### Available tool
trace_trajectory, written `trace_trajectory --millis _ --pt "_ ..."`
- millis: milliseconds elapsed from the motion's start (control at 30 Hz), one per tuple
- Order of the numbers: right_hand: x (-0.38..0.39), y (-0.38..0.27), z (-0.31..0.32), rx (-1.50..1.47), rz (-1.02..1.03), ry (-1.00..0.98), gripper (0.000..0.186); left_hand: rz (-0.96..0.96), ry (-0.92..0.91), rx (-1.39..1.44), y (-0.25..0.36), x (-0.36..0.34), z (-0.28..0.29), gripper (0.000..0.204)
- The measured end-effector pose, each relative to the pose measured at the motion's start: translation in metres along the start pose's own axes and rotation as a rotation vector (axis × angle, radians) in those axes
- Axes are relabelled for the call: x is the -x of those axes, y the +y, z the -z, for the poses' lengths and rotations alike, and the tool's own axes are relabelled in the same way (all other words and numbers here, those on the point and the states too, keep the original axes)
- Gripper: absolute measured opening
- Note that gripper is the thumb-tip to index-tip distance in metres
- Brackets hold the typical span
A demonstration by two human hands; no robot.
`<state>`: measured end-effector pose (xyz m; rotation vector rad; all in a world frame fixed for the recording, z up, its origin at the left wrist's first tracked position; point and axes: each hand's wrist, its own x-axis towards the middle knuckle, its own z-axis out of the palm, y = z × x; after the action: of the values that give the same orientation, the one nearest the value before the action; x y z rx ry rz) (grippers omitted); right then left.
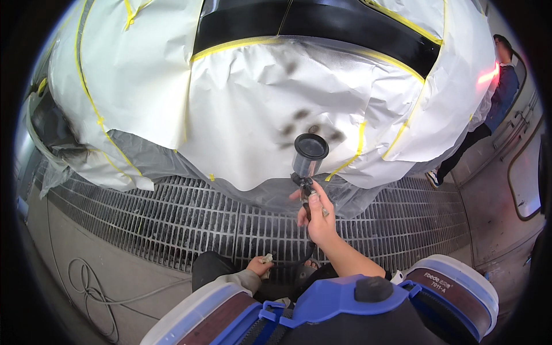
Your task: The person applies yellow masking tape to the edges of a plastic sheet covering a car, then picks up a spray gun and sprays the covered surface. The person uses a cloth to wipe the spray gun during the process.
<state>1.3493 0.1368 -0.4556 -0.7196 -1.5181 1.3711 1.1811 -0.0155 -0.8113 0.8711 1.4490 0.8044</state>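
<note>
My right hand is closed round the handle of a spray gun, held up in front of the masked vehicle. On top of the gun sits a dark cup with a black lid. My left hand is low by my knee, its fingers closed on a small crumpled pale cloth. White masking paper covers the vehicle, edged with yellow tape. Dark paint smudges mark the paper behind the cup. A glossy black panel shows above it.
Metal floor grating runs below the vehicle. A grey hose lies coiled on the floor at left. At far right a person in dark clothes stands beside the vehicle. A blue respirator fills the lower edge.
</note>
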Motion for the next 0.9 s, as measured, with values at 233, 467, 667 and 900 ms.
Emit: trace_trajectory --millis 233,467,667,900 --pt "0.005 0.002 0.003 -0.041 -0.072 0.043 0.056 -0.058 -0.01 0.079 -0.005 0.0 -0.004 0.032" --pt "0.002 -0.002 0.0 0.015 0.011 0.032 0.046 -0.004 0.1 -0.252 0.016 0.01 -0.01 0.041" --pt "0.0 -0.004 -0.007 0.049 0.024 0.044 0.055 0.039 0.077 -0.236 0.021 0.006 -0.015 0.042" --pt "-0.004 0.007 -0.007 0.037 -0.013 0.041 0.056 0.024 0.127 -0.199 0.014 0.007 -0.021 0.04"
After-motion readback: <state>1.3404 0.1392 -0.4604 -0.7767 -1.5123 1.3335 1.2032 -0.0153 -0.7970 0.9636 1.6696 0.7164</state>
